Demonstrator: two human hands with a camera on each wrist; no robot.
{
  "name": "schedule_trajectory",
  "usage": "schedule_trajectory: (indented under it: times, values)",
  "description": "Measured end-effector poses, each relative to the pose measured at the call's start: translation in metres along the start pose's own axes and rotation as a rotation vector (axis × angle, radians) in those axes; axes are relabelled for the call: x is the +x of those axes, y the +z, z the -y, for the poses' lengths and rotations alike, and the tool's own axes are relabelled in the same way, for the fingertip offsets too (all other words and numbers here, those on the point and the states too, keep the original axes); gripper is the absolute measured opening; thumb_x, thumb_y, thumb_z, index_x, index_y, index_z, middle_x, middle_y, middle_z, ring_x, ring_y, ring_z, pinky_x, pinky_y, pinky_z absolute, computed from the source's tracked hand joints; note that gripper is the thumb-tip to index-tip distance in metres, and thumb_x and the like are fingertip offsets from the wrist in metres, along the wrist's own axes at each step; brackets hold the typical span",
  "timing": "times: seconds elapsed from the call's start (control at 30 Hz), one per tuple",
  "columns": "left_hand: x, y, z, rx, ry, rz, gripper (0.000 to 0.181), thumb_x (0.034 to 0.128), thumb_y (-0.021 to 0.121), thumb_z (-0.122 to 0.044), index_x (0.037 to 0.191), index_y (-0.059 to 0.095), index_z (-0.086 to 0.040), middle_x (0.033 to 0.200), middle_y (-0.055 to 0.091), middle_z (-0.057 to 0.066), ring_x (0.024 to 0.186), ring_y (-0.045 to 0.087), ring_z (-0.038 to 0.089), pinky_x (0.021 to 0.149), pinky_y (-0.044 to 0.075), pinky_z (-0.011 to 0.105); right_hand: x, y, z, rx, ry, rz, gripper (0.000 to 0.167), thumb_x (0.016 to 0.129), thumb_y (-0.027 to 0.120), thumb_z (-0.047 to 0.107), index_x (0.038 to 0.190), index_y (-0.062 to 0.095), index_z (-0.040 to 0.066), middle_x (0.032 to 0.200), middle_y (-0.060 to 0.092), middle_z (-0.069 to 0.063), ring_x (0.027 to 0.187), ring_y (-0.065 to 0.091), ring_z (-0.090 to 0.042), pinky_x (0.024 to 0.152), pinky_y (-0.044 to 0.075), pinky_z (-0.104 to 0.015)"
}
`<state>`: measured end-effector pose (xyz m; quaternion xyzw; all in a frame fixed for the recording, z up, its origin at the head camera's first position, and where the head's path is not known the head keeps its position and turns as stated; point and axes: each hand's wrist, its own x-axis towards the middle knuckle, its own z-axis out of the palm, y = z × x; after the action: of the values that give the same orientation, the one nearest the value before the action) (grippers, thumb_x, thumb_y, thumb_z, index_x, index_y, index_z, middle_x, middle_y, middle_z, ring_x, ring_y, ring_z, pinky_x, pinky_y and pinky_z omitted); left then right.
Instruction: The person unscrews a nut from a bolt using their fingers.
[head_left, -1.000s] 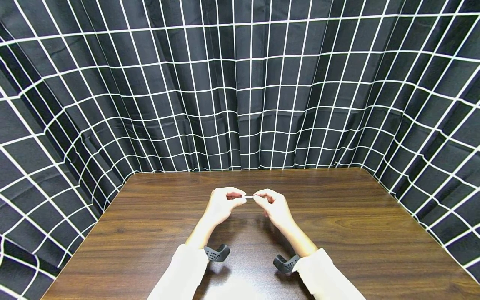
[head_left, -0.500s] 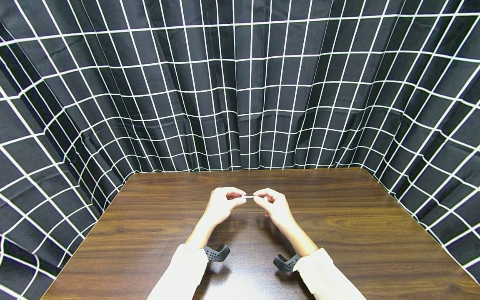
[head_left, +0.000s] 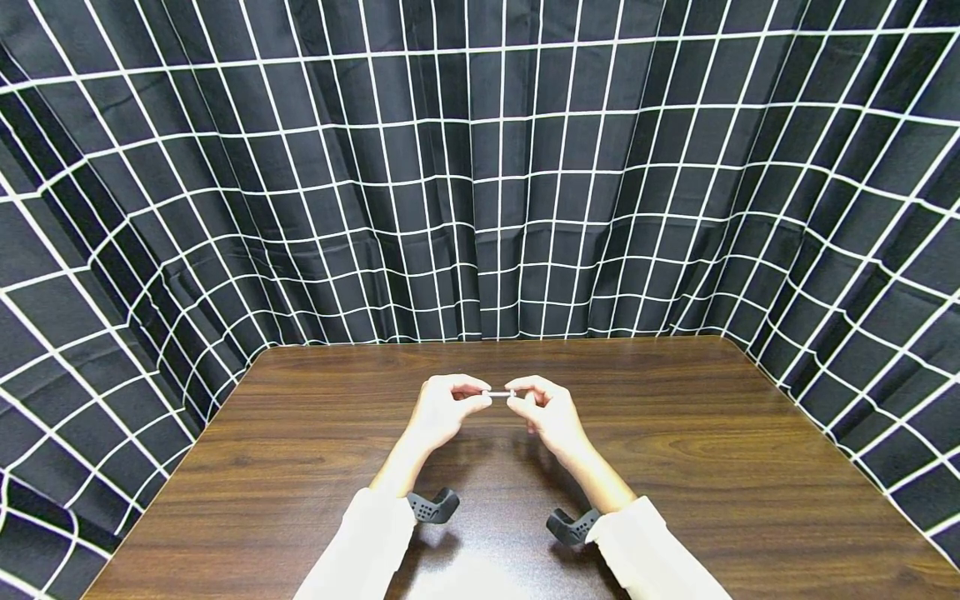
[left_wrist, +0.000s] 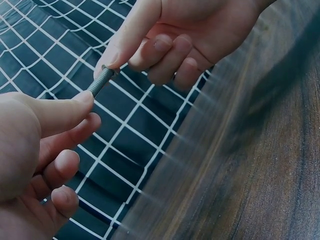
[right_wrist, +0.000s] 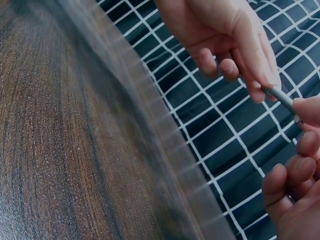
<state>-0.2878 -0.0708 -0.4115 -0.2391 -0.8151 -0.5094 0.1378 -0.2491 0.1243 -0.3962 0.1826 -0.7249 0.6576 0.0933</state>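
Note:
A short grey threaded bolt (head_left: 498, 394) is held level above the table between both hands. My left hand (head_left: 442, 408) pinches its left end between thumb and forefinger. At the other end, the thumb and forefinger of my right hand (head_left: 553, 412) pinch the tip from either side. The left wrist view shows the thread on the bolt (left_wrist: 101, 81) and a wider collar, a nut or a head, by the right fingertips; which one I cannot tell. In the right wrist view the bolt (right_wrist: 281, 97) is partly covered by the right thumb. The other fingers of both hands curl loosely, apart from the bolt.
Beneath the hands lies a brown wood-grain table (head_left: 315, 433). A black curtain with a white grid (head_left: 480, 183) surrounds its back and sides. Dark wrist mounts (head_left: 435, 507) sit on both forearms, below the pale sleeves (head_left: 367, 542).
The right thumb and forefinger have shifted slightly, so more of the bolt's right end shows between them. My left hand and both forearms stay almost where they were.

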Motion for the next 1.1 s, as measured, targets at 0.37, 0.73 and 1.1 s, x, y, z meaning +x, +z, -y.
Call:
schedule_trajectory:
  times: [0.37, 0.73, 1.1]
  values:
    - [0.0, -0.001, 0.0, 0.013, 0.004, 0.0, 0.014, 0.0797, 0.078, -0.01, 0.093, 0.076, -0.009, 0.08, 0.073, -0.003, 0.066, 0.061, 0.016, 0.059, 0.045, 0.025, 0.001, 0.0, -0.002, 0.012, -0.03, 0.007, 0.021, 0.085, 0.064, -0.01, 0.105, 0.063, -0.014, 0.054, 0.045, 0.001, 0.045, 0.042, -0.007, 0.046, 0.036, -0.019]
    - [0.0, -0.001, 0.0, 0.023, 0.001, 0.007, 0.014, 0.0801, 0.078, -0.011, 0.094, 0.076, -0.008, 0.081, 0.073, -0.003, 0.069, 0.062, 0.02, 0.06, 0.046, 0.025, 0.005, -0.002, -0.022, -0.005, -0.04, -0.006, 0.022, 0.085, 0.066, -0.008, 0.107, 0.064, -0.011, 0.054, 0.045, 0.003, 0.044, 0.041, -0.007, 0.044, 0.036, -0.02]
    - [-0.001, 0.0, -0.002, -0.021, -0.024, 0.016, 0.015, 0.0808, 0.077, -0.01, 0.095, 0.075, -0.004, 0.084, 0.074, 0.0, 0.073, 0.067, 0.019, 0.064, 0.049, 0.025, 0.007, -0.002, -0.034, 0.004, -0.035, -0.03, 0.019, 0.086, 0.067, -0.004, 0.104, 0.066, -0.007, 0.054, 0.045, 0.005, 0.045, 0.041, -0.006, 0.045, 0.035, -0.02]
